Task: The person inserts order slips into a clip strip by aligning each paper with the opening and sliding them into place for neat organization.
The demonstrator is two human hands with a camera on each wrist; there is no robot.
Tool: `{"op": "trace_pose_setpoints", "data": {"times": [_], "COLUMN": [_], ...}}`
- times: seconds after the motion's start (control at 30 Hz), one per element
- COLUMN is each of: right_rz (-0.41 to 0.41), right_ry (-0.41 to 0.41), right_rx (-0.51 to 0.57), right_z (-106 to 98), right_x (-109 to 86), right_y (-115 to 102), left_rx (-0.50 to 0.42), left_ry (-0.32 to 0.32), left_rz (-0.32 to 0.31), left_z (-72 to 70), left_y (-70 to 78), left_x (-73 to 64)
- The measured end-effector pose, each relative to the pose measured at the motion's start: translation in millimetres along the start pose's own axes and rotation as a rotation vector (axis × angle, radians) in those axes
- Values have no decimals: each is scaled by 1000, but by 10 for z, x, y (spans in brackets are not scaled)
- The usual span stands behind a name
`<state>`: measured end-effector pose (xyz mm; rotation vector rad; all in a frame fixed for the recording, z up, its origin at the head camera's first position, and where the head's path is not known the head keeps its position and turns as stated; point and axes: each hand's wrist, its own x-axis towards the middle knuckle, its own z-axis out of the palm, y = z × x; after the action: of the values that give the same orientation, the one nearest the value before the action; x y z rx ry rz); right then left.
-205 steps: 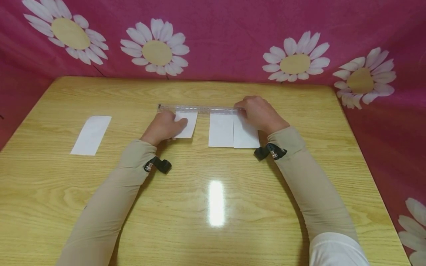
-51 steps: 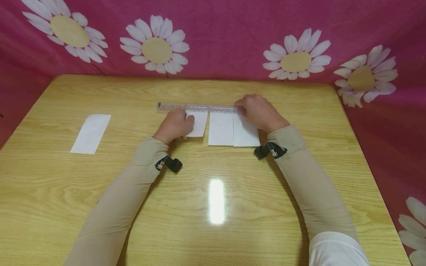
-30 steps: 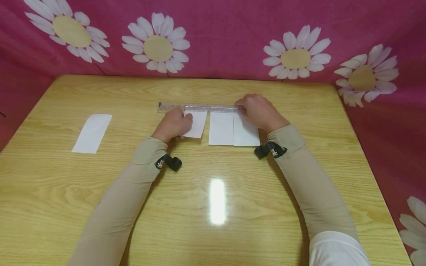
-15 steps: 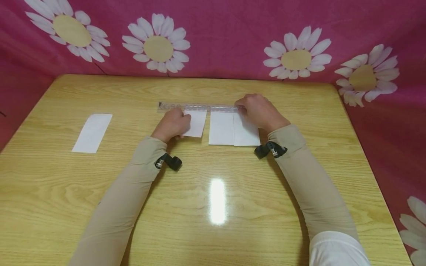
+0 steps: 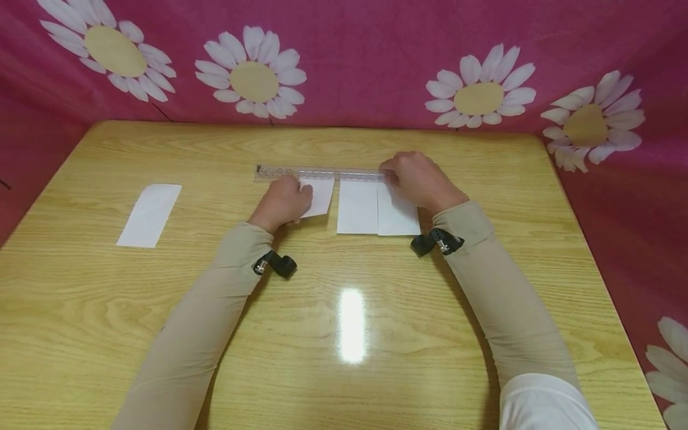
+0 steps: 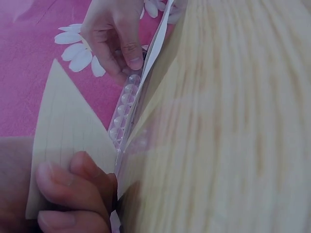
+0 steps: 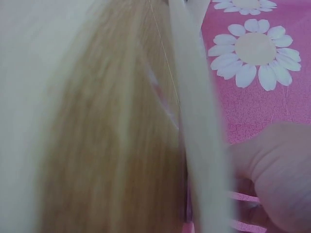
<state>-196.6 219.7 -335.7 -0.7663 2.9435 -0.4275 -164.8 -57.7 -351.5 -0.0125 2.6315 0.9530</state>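
A clear plastic ruler (image 5: 317, 174) lies crosswise on the table, and my right hand (image 5: 421, 179) grips its right end, thumb and fingers around it in the left wrist view. Two white paper pieces (image 5: 357, 208) stand side by side below the ruler's edge, the right one partly under that hand. My left hand (image 5: 282, 200) pinches a third piece of white paper (image 5: 321, 197), its top edge at the ruler and a narrow gap on its right. In the left wrist view this paper (image 6: 68, 111) tilts up between thumb and fingers, showing faint lines.
Another white paper piece (image 5: 149, 215) lies alone on the left of the wooden table (image 5: 344, 269). Behind the table hangs a pink cloth (image 5: 365, 65) with large daisies. Black straps (image 5: 276, 264) sit at both wrists.
Over the whole span my left hand has shifted right along the ruler with its paper, nearing the other two pieces. Just now that paper's lower edge has risen. The right hand stays put.
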Motion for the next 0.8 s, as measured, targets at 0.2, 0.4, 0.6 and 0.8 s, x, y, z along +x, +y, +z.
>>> {"op": "trace_pose_setpoints", "data": {"times": [0.2,0.4,0.6,0.8], "right_rz": [-6,-9,-9,-10], "right_ry": [7,2,-3,-1], "right_rx": [-6,-9,-9,-10], "right_z": [-3,-8,6,0], "right_x": [1,3,15,12], "right_y": [-1,-6,3,7], "left_rx": [15,8,6,26], "left_ry": [-8,-8,-6,0], "left_rz": [18,24,10,20], "left_z": [-6,-12,8,18], "left_y": [9,18,27,50], "left_x": [-27,-48,-46,-47]}}
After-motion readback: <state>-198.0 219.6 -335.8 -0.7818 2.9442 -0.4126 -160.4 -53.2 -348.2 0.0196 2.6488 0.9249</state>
